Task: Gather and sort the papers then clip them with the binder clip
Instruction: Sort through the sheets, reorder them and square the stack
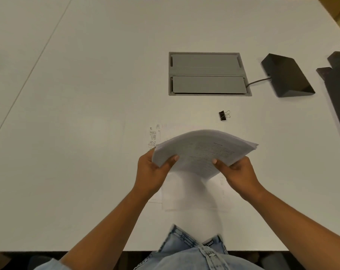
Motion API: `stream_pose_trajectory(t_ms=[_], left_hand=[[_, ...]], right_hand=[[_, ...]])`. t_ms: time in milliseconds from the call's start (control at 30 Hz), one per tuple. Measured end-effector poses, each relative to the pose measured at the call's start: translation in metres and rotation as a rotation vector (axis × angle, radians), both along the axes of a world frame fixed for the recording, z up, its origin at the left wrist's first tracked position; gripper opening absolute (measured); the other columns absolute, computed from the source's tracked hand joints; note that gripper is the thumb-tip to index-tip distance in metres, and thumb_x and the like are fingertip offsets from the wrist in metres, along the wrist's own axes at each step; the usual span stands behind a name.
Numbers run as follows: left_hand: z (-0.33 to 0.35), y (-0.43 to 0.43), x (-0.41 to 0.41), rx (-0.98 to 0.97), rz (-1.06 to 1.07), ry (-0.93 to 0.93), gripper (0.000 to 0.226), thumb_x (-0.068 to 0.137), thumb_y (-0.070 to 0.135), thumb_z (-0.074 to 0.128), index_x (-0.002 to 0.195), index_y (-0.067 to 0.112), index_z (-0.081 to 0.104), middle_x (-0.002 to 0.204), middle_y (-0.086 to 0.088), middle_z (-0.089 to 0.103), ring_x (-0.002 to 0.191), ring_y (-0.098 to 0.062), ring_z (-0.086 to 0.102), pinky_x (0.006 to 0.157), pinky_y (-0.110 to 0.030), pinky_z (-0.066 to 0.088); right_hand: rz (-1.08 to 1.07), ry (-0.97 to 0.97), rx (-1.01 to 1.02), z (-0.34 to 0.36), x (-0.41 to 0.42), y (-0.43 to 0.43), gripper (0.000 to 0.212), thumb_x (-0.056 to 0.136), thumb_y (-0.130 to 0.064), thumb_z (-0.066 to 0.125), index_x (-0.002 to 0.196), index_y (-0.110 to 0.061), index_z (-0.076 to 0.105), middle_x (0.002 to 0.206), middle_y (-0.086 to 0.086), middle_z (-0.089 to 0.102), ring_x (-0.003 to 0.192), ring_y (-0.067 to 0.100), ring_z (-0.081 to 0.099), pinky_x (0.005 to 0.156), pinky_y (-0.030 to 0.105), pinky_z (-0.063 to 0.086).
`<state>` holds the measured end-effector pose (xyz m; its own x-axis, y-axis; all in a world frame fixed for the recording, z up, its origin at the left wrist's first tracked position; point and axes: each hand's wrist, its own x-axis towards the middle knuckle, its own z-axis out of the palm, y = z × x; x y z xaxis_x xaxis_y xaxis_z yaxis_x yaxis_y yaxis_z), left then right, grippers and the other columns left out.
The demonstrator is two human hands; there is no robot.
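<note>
Both hands are closed on a stack of printed papers (202, 151), held up off the white worktop (87, 114) in front of the person. The left hand (152, 172) grips the stack's near left corner, thumb on top and fingers beneath; the right hand (238, 172) grips the near right edge the same way, its thumb pressed on the top sheet. The stack bows upward in the middle between the two grips, and its sheet edges at the right end are slightly fanned, not flush. The top page carries lines of printed text too small to read. Under the lifted stack, more loose sheets (184, 193) lie flat on the worktop, overlapping unevenly, and a sheet with handwritten notes (152, 137) shows past the stack's left side. The black binder clip (223, 115) lies on the worktop beyond the papers and a little to the right, well apart from both hands, its wire handles pointing right. Farther back, a grey cable hatch (209, 74) with two flaps is set into the worktop, and a cable (258, 81) runs from its right side to a black wedge-shaped device (287, 76). Another dark object (338, 90) is cut off by the right border. A light denim garment (194, 252) shows at the bottom edge.
</note>
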<state>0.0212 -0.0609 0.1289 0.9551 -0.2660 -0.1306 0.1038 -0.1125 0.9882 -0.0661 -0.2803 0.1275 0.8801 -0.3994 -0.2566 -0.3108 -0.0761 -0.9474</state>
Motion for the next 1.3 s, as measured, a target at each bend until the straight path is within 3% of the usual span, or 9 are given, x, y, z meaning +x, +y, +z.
stream_pose_trajectory(t_ms=[100,233,367,467,567,733,967,1133,1300], left_hand=[[0.0,0.005,0.003,-0.017,-0.022,-0.109,0.045,0.078,0.017,0.081,0.117,0.035,0.066,0.119,0.023,0.068,0.116,-0.001,0.061,0.095,-0.024,0.054],[-0.008,0.004,0.005,0.058,-0.002,-0.024,0.039,0.082,0.017,0.078,0.097,0.05,0.064,0.093,0.022,0.074,0.096,-0.003,0.069,0.081,-0.025,0.06],[-0.012,0.002,0.006,0.109,-0.034,0.08,0.024,0.087,0.024,0.073,0.096,0.044,0.063,0.095,0.01,0.072,0.09,-0.014,0.071,0.077,-0.033,0.062],[-0.002,0.005,0.009,0.036,-0.03,0.152,0.024,0.084,0.02,0.076,0.098,0.038,0.067,0.098,0.012,0.075,0.088,-0.009,0.074,0.072,-0.028,0.062],[0.009,0.006,0.008,-0.024,-0.034,0.253,0.023,0.082,0.02,0.076,0.104,0.025,0.07,0.101,0.002,0.077,0.09,-0.021,0.076,0.072,-0.038,0.063],[0.007,0.01,-0.007,-0.104,-0.08,0.486,0.04,0.084,0.029,0.072,0.121,0.016,0.066,0.111,-0.005,0.076,0.099,-0.028,0.074,0.084,-0.051,0.06],[0.0,0.033,-0.027,-0.006,0.031,0.489,0.024,0.091,0.024,0.066,0.112,0.015,0.07,0.1,-0.004,0.079,0.09,-0.025,0.076,0.077,-0.041,0.062],[-0.003,0.069,-0.028,0.043,0.159,0.451,0.017,0.089,0.025,0.067,0.103,0.017,0.071,0.092,-0.002,0.08,0.08,-0.026,0.077,0.067,-0.039,0.062],[-0.01,0.092,-0.033,0.108,0.23,0.461,0.025,0.084,0.031,0.069,0.105,0.016,0.071,0.09,-0.002,0.08,0.082,-0.032,0.075,0.071,-0.048,0.061]], right_hand=[[0.002,0.018,-0.026,-0.001,0.001,-0.004,0.032,0.083,-0.022,0.074,0.114,-0.016,0.068,0.108,-0.001,0.074,0.099,0.012,0.069,0.083,0.028,0.057],[0.093,0.054,-0.01,-0.004,0.003,-0.002,0.027,0.084,-0.019,0.073,0.106,-0.033,0.067,0.107,-0.011,0.073,0.101,0.007,0.069,0.082,0.024,0.057],[0.137,0.077,-0.032,-0.006,0.002,0.001,0.026,0.087,-0.023,0.07,0.102,-0.043,0.064,0.108,-0.012,0.072,0.099,0.005,0.068,0.083,0.024,0.057],[0.134,0.084,-0.019,-0.005,-0.005,0.002,0.015,0.089,-0.027,0.066,0.1,-0.036,0.069,0.103,-0.007,0.074,0.092,0.008,0.07,0.076,0.023,0.058],[0.122,0.089,0.056,-0.004,-0.014,0.002,0.022,0.091,-0.026,0.059,0.111,-0.024,0.069,0.101,-0.014,0.076,0.095,0.006,0.071,0.076,0.017,0.056],[-0.022,0.094,0.276,-0.002,-0.022,0.005,0.024,0.094,-0.019,0.056,0.112,-0.01,0.069,0.103,0.005,0.077,0.094,0.023,0.074,0.076,0.031,0.06],[0.012,0.251,0.332,-0.015,-0.027,0.01,0.037,0.099,-0.04,0.043,0.115,-0.02,0.071,0.108,0.001,0.076,0.101,0.017,0.071,0.09,0.032,0.053],[-0.09,0.418,-0.22,-0.058,-0.03,0.006,0.014,0.093,-0.028,0.061,0.102,-0.019,0.068,0.099,-0.001,0.07,0.097,0.025,0.068,0.074,0.023,0.049],[-0.086,0.589,-0.59,-0.078,-0.024,0.012,0.07,0.077,-0.048,0.073,0.132,-0.01,0.05,0.128,0.012,0.049,0.115,0.032,0.053,0.094,0.039,0.048]])
